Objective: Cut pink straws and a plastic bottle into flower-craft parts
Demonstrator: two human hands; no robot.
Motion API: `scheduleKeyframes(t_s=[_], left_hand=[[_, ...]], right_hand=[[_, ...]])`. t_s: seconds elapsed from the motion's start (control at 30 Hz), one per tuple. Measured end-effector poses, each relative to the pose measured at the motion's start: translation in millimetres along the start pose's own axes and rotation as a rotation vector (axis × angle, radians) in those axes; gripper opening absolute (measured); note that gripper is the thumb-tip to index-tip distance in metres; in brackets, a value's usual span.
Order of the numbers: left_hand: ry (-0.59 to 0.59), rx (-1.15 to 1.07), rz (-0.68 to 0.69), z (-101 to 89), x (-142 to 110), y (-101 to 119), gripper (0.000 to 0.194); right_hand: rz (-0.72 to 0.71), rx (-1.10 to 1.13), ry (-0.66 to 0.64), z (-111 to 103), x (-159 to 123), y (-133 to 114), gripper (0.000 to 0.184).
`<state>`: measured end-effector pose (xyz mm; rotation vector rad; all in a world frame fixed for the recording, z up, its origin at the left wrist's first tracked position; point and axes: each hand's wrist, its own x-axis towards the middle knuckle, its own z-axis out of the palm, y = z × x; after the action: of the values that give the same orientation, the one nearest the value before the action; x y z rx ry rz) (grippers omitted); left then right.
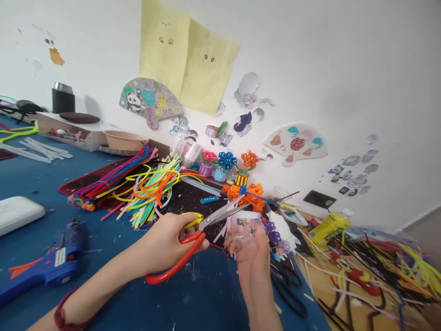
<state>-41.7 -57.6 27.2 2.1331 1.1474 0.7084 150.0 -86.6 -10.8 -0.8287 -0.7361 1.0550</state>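
Observation:
My left hand (167, 243) is closed round the handles of a pair of scissors (220, 216), coloured red and yellow. Their metal blades point up to the right, slightly apart, with the tips just above a small clear plastic cup (243, 232). That cup sits in the curled fingers of my right hand (255, 259), its rim turned upward; the fingers show partly through it. Whether the blades touch the cup I cannot tell. Behind the blades lie orange pipe-cleaner flowers (253, 197), and purple ones (273, 234) are right of the cup.
A blue glue gun (57, 262) and a white case (20, 214) lie at left. Bundles of pipe cleaners (148, 193) fill a dark tray. Three small flower pots (220, 174) stand along the wall. At right are a yellow bottle (329, 227) and loose pipe cleaners (382, 257).

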Motion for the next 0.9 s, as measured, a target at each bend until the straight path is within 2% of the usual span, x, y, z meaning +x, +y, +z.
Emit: scheduleKeyframes(t_s=[0.17, 0.27, 0.37, 0.5, 0.6, 0.73, 0.9], left_hand=[[0.083, 0.026, -0.017, -0.9, 1, -2, 0.033], [0.117, 0.038, -0.037, -2.1, 3, -2, 0.035], [0.122, 0.047, -0.031, -3.2, 2, -1, 0.035], [0.118, 0.036, -0.031, -3.7, 2, -1, 0.038], [0.110, 0.028, -0.045, -3.7, 2, -2, 0.039], [0.007, -0.001, -0.014, -2.8, 1, 1, 0.036], [-0.091, -0.033, 0.009, 0.3, -1, 3, 0.036]], right_hand=[[0.135, 0.129, -0.090, 0, -2, -7, 0.043], [0.165, 0.193, -0.095, 3, -5, -13, 0.044], [0.082, 0.170, -0.086, 6, -6, -13, 0.039], [-0.078, 0.014, -0.033, 2, -1, -4, 0.059], [-0.190, -0.090, 0.035, -1, 3, 4, 0.061], [-0.308, -0.180, 0.140, 5, -1, 7, 0.060], [-0.409, -0.312, 0.161, 13, -9, 2, 0.061]])
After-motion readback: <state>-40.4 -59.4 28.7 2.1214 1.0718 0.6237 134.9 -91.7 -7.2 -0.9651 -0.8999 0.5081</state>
